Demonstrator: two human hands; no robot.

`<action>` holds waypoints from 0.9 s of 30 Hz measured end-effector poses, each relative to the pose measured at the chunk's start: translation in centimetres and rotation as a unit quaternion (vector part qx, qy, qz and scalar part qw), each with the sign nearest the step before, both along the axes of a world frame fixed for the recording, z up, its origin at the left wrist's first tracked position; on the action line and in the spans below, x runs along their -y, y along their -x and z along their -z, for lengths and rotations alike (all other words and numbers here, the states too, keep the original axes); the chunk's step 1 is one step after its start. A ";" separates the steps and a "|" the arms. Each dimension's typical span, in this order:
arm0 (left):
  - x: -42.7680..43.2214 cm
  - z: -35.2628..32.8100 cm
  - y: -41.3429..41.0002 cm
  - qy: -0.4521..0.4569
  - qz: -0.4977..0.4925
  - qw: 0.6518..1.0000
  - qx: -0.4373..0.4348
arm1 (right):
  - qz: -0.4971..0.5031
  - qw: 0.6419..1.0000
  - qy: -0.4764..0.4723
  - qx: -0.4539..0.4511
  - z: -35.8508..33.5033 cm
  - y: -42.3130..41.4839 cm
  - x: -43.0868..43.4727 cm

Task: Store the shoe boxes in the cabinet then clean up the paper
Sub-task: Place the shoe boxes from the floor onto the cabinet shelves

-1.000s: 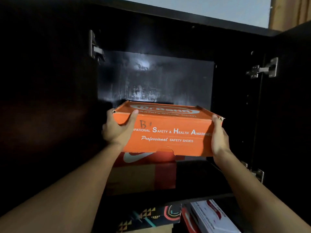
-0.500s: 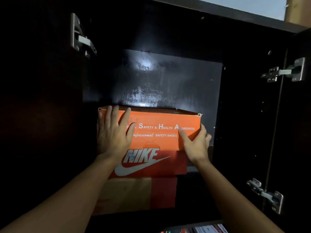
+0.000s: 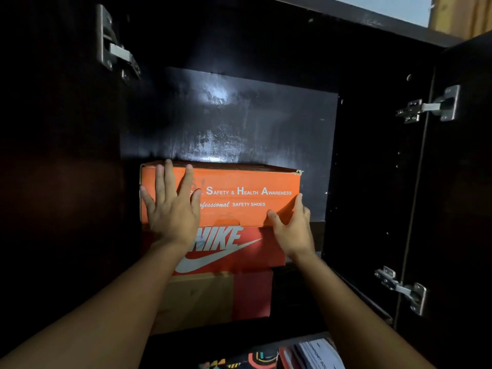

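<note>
An orange safety-shoe box sits on top of a red Nike box inside the dark cabinet. Under the Nike box lies a brown and red box. My left hand is flat against the left part of the orange box's front, fingers spread. My right hand touches the front's lower right corner with fingers and thumb apart. Neither hand wraps around the box.
The cabinet doors stand open at both sides, with metal hinges at the upper left, upper right and lower right. More shoe boxes show on the shelf below, at the bottom edge.
A second ago I held the orange box in the air by its ends. It now rests on the Nike box, and both hands have shifted to its front face.
</note>
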State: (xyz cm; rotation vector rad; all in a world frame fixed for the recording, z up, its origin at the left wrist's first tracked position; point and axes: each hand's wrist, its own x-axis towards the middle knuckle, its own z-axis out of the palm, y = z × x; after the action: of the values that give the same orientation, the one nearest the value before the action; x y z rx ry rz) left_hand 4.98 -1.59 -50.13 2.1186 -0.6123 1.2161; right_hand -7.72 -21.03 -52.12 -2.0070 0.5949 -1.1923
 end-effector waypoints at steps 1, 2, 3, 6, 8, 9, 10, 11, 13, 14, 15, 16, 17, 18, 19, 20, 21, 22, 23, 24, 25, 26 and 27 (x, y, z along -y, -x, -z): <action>0.2 -0.1 0.6 0.005 0.007 1.000 -0.023 | -0.007 1.000 0.012 -0.012 0.1 0.8 0.1; 0.5 -0.1 1.3 0.008 0.016 0.999 -0.048 | -0.015 0.999 0.022 -0.020 0.3 1.7 0.2; 0.8 0.0 2.2 0.010 0.027 0.997 -0.069 | -0.020 0.999 0.026 -0.031 0.6 2.9 0.0; 1.9 0.8 5.2 0.001 0.082 0.990 -0.118 | -0.007 0.999 0.014 -0.051 2.4 6.6 -0.3; 2.9 2.0 7.4 -0.049 0.126 0.983 -0.128 | 0.018 0.998 0.014 -0.055 3.9 9.5 -0.5; 3.5 2.6 8.8 -0.083 0.155 0.976 -0.131 | 0.030 0.998 0.013 -0.059 4.8 11.3 -0.8; 4.0 3.3 10.3 -0.107 0.200 0.963 -0.146 | 0.042 0.997 0.010 -0.066 6.0 13.0 -0.9; 4.6 4.1 11.7 -0.115 0.255 0.943 -0.178 | 0.055 0.996 0.008 -0.075 7.1 15.0 -1.2; 6.0 6.1 14.9 -0.133 0.354 0.890 -0.253 | 0.090 0.992 -0.002 -0.090 9.6 19.0 -1.5; 6.8 7.1 16.6 -0.150 0.394 0.865 -0.273 | 0.115 0.989 -0.002 -0.096 10.8 21.1 -1.6; 7.6 8.2 18.3 -0.172 0.425 0.842 -0.284 | 0.144 0.984 -0.004 -0.107 12.0 23.3 -2.0; 8.4 9.2 20.2 -0.196 0.456 0.818 -0.290 | 0.174 0.978 -0.008 -0.116 13.2 25.6 -2.2; 9.2 10.3 22.1 -0.222 0.487 0.790 -0.298 | 0.202 0.971 -0.019 -0.124 14.4 28.0 -2.6; 9.9 11.4 24.1 -0.254 0.517 0.757 -0.307 | 0.227 0.965 -0.029 -0.130 15.7 30.5 -2.9; 10.5 12.5 26.0 -0.288 0.540 0.727 -0.311 | 0.254 0.957 -0.041 -0.135 17.0 33.0 -3.4; 11.1 13.6 27.9 -0.316 0.557 0.703 -0.309 | 0.277 0.949 -0.050 -0.139 18.3 35.5 -3.8; 11.7 14.6 29.7 -0.333 0.572 0.685 -0.305 | 0.302 0.940 -0.061 -0.146 19.5 38.0 -4.2; 12.2 15.8 31.5 -0.340 0.589 0.667 -0.303 | 0.328 0.930 -0.074 -0.150 20.9 40.6 -4.6; 12.6 17.0 33.4 -0.348 0.606 0.649 -0.302 | 0.355 0.918 -0.089 -0.152 22.2 43.0 -5.2; 13.0 18.2 35.4 -0.358 0.623 0.627 -0.301 | 0.376 0.909 -0.103 -0.150 23.5 45.5 -5.8; 13.1 19.4 37.5 -0.373 0.637 0.604 -0.300 | 0.393 0.900 -0.119 -0.146 24.7 47.9 -6.6; 13.1 20.5 39.6 -0.384 0.653 0.579 -0.301 | 0.407 0.893 -0.132 -0.138 26.0 50.3 -7.6; 13.0 21.7 41.7 -0.395 0.665 0.555 -0.306 | 0.421 0.886 -0.146 -0.130 27.4 52.5 -8.7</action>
State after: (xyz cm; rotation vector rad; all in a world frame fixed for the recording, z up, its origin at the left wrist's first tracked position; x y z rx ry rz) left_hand -36.74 -14.57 -71.80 1.5182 -2.0589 -0.7841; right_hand -60.25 -12.31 -79.48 -1.6707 1.7990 -1.1851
